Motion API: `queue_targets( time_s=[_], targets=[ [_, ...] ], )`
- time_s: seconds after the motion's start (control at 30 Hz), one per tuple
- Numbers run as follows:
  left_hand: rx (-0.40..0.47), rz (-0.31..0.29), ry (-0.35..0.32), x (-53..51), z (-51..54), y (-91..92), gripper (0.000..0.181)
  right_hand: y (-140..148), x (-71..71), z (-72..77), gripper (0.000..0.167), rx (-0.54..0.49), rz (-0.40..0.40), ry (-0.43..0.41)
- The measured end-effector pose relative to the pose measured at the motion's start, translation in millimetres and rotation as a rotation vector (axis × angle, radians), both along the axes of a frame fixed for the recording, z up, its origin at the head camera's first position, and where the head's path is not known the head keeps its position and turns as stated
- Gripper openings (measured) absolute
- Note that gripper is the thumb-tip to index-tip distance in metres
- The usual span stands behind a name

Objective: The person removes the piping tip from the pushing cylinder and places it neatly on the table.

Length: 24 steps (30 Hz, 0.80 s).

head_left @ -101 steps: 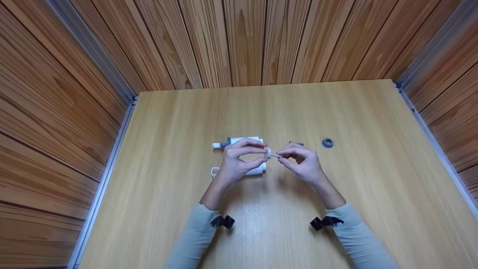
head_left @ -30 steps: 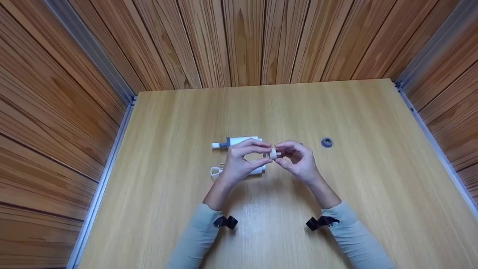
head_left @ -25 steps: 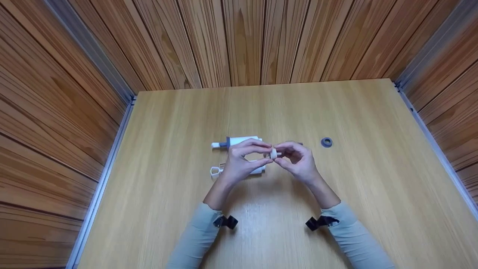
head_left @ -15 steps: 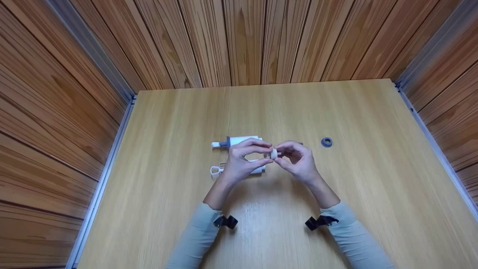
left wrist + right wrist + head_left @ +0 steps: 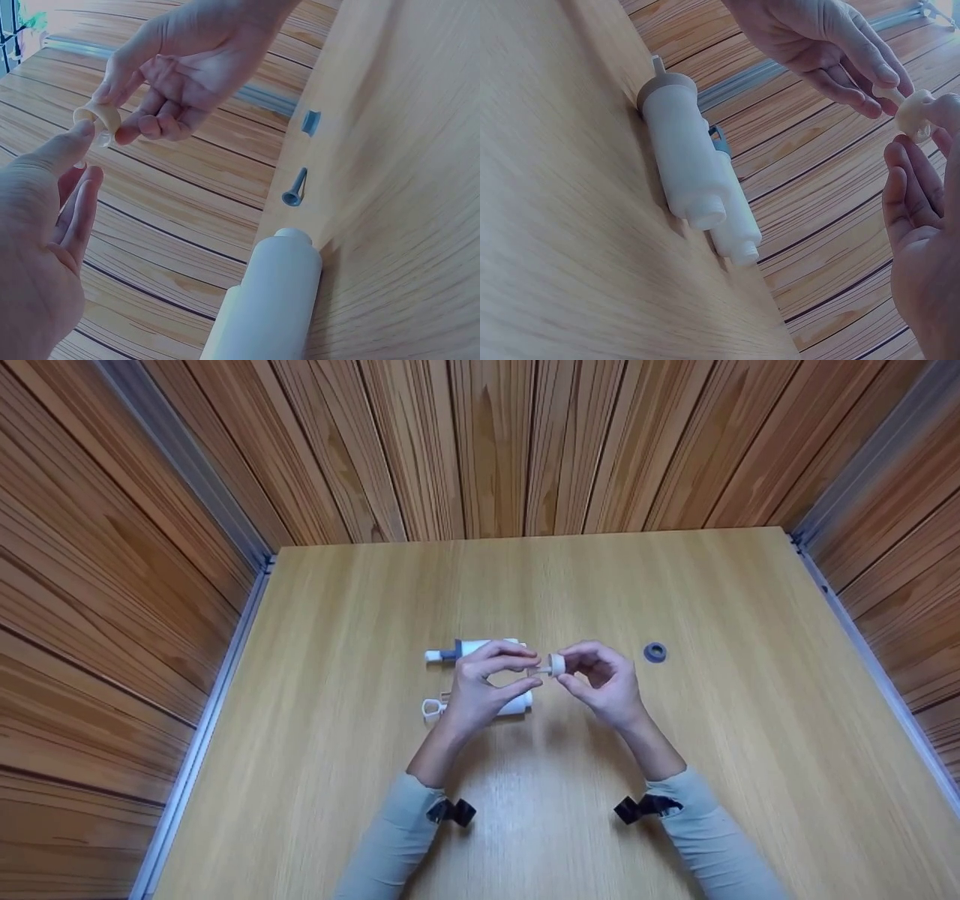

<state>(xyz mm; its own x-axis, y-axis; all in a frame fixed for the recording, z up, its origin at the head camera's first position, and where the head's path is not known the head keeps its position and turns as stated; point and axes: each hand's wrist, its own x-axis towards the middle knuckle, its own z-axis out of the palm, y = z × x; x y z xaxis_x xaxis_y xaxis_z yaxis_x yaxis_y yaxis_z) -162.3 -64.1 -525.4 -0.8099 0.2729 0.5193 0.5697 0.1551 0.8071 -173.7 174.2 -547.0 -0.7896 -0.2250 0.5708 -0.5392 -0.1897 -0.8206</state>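
Observation:
Between both hands is a small cream cap with a thin stem reaching left from it. My right hand holds the cap by its rim between thumb and fingers. At the stem's far end, my left hand pinches the small tip. A clear piece shows at the cap's edge in the left wrist view. Behind my left hand lie two white bottles: one with a blue-grey collar, the other with a white loop. My left hand partly hides both in the head view.
A grey ring lies on the wooden table to the right. The left wrist view also shows a grey funnel-shaped piece on the table. Plank walls with metal posts enclose the back and sides.
Earlier my left hand held the cap and my right the stem, pointing right. Both hands then gripped the cap; now my right holds it and the stem points left into my left fingers.

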Motion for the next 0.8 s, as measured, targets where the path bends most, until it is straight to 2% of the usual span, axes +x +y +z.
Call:
queue_targets(
  time_s=[0.33,0.57,0.8],
  targets=[
    [-0.036,0.031,-0.025,-0.8,-0.1,-0.3,0.023,0.4,-2.8,1.0,0.034,0.003,0.01,0.019],
    [-0.024,0.039,-0.061,0.0,2.5,0.3,0.024,3.4,-2.1,3.3,0.031,0.034,0.003,0.013],
    [-0.009,0.047,-0.078,1.2,0.9,1.6,0.024,13.3,-2.9,0.3,0.03,0.018,-0.005,0.023]
  ],
)
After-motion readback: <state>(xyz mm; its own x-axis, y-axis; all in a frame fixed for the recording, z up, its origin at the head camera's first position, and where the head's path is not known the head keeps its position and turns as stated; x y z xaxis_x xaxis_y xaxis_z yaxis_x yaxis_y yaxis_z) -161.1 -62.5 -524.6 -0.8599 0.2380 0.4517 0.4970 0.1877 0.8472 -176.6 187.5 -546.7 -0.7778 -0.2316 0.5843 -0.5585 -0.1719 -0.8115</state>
